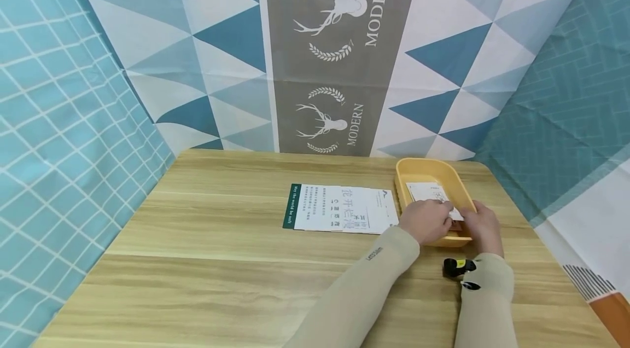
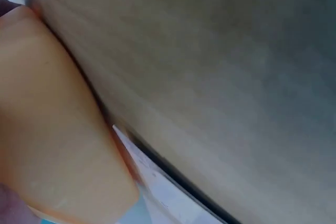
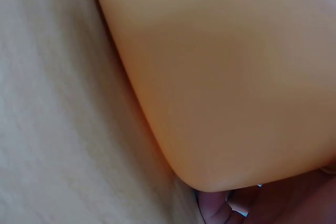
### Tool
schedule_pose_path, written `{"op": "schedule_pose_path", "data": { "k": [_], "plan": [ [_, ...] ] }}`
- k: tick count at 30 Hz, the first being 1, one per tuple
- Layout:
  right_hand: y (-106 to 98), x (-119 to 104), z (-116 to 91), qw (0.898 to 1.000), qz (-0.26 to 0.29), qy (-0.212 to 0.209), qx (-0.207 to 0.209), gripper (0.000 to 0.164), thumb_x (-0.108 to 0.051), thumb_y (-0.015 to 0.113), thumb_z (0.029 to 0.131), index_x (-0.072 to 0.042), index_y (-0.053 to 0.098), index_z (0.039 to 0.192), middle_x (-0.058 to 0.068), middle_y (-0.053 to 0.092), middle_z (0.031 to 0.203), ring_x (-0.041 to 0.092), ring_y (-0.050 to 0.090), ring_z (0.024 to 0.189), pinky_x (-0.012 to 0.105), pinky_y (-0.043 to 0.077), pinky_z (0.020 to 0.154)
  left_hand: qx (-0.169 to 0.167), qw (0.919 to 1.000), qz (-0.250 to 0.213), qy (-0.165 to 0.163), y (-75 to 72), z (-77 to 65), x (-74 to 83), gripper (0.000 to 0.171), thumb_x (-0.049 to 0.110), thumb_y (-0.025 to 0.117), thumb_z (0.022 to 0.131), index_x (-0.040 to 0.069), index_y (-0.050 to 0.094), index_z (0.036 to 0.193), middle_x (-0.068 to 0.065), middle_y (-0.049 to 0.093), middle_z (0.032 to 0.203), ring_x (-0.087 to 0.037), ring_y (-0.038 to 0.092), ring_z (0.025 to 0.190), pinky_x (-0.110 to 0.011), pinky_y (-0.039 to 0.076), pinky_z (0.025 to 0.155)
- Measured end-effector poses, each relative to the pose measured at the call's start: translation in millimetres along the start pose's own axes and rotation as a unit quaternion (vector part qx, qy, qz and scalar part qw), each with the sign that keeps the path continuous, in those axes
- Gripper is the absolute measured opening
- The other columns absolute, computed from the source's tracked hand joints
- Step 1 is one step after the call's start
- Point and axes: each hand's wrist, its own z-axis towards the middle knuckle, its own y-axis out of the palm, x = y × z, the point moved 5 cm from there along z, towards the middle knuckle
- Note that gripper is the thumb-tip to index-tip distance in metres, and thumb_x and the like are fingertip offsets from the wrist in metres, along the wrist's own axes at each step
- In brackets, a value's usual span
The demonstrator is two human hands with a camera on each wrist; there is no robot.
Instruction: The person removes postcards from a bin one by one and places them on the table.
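A yellow-orange plastic tray [image 1: 403, 164] stands at the right rear of the table with a white printed card [image 1: 428, 190] in it. My left hand [image 1: 427, 220] reaches over the tray's near left rim and pinches white paper inside. Around the tray's near right side my right hand [image 1: 483, 228] grips the rim, its fingertips partly hidden. A reddish-brown piece [image 1: 456, 226] shows beneath the paper. The tray wall [image 2: 58, 119] fills much of the left wrist view. In the right wrist view, fingers [image 3: 212, 205] show below the tray's rounded corner [image 3: 220, 129].
Overlapping printed cards [image 1: 339, 208], one with a dark green strip, lie flat left of the tray. The wooden table [image 1: 221, 282] meets patterned cloth [image 1: 339, 63] behind. A black strap device [image 1: 458, 267] sits at my right wrist.
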Motion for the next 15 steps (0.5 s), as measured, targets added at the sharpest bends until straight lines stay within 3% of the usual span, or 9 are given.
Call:
{"op": "schedule_pose_path", "data": {
  "k": [4,9,12,15],
  "plan": [
    [0.3,0.1,-1.1,1.0,0.007,0.008,-0.007,0.06,-0.029,0.035,0.104,0.003,0.032,0.155,0.033,0.038,0.151,0.043,0.046,0.121,0.056,0.042,0.103,0.021,0.9997,0.014,-0.008,2.6,-1.6,0.7,0.022,0.042,0.046,0.106,0.033,0.064,0.117,0.018,0.07,0.097,0.003,0.063,0.072,-0.019,0.054,0.062],
    [-0.5,-1.4,-1.7,1.0,-0.005,-0.001,-0.01,0.061,-0.029,0.032,0.105,0.005,0.026,0.156,0.035,0.033,0.155,0.047,0.042,0.129,0.061,0.038,0.11,0.047,0.9987,0.003,-0.018,0.5,-3.9,-0.9,0.029,0.046,0.046,0.106,0.031,0.064,0.123,0.017,0.072,0.105,0.003,0.068,0.083,-0.015,0.055,0.068],
    [-0.3,-1.0,-0.9,1.0,-0.005,-0.002,-0.008,0.061,-0.029,0.031,0.106,0.005,0.026,0.156,0.035,0.032,0.156,0.047,0.041,0.132,0.062,0.036,0.113,0.078,0.9963,-0.029,-0.019,-1.8,-6.0,-3.6,0.026,0.034,0.055,0.104,0.026,0.065,0.126,0.013,0.072,0.107,0.002,0.069,0.088,-0.01,0.054,0.073],
    [-0.3,-1.9,-0.1,1.0,-0.006,-0.005,-0.006,0.06,-0.028,0.031,0.105,0.004,0.029,0.155,0.034,0.035,0.153,0.045,0.043,0.128,0.06,0.039,0.109,0.108,0.9921,-0.061,-0.019,-4.4,-7.0,-6.9,0.034,0.02,0.063,0.098,0.023,0.063,0.132,0.008,0.067,0.125,0.002,0.068,0.088,-0.006,0.05,0.072]
  ]
}}
